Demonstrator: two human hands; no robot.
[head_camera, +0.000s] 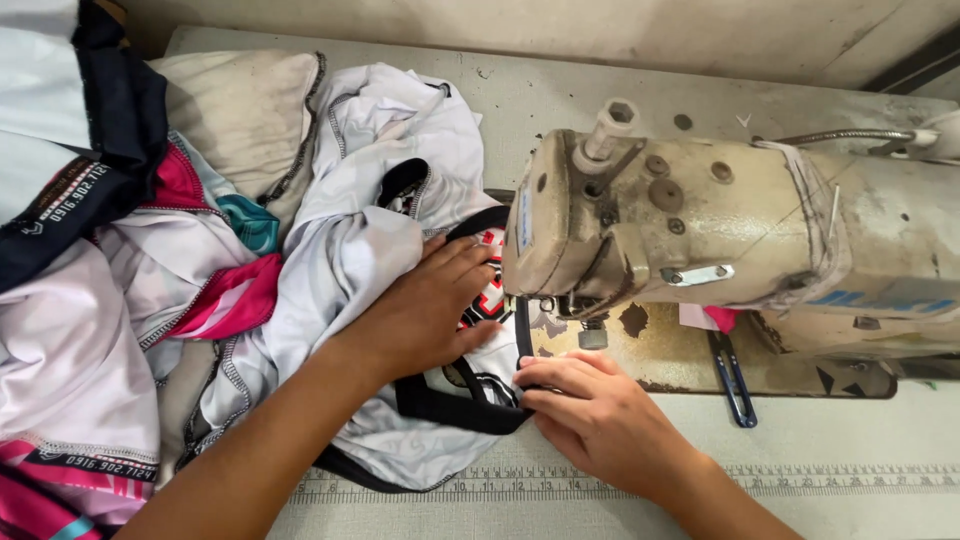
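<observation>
A ruler strip (640, 482) with printed marks runs along the near edge of the table (820, 440). On the sewing machine (700, 225) a narrow blue label sits on the left end face and blue lettering shows low on the right of its body. In the pile of garments (110, 300) at the left edge, a dark band carries small white print at the far left, and a second dark printed strip lies near the front left corner; pink and teal patches show among the white cloth.

The garment (370, 240) being worked is white and shiny with grey overlock stitching on its seams and a red, black and white graphic near the needle. A black trim band (455, 408) loops around its opening, and one run of it leads up under the machine head. The garment lies on the table left of the machine, bunched up, its edge under the head.

The left hand (425, 310) lies flat and open on the cloth, fingers spread and pointing toward the needle, forearm coming in from the front left. The right hand (590, 405) sits in front of the machine base, fingers curled and pinching the trim at the cloth's edge, wrist toward the front edge. Blue-handled snips (735, 385) lie on the table to the right of that hand.
</observation>
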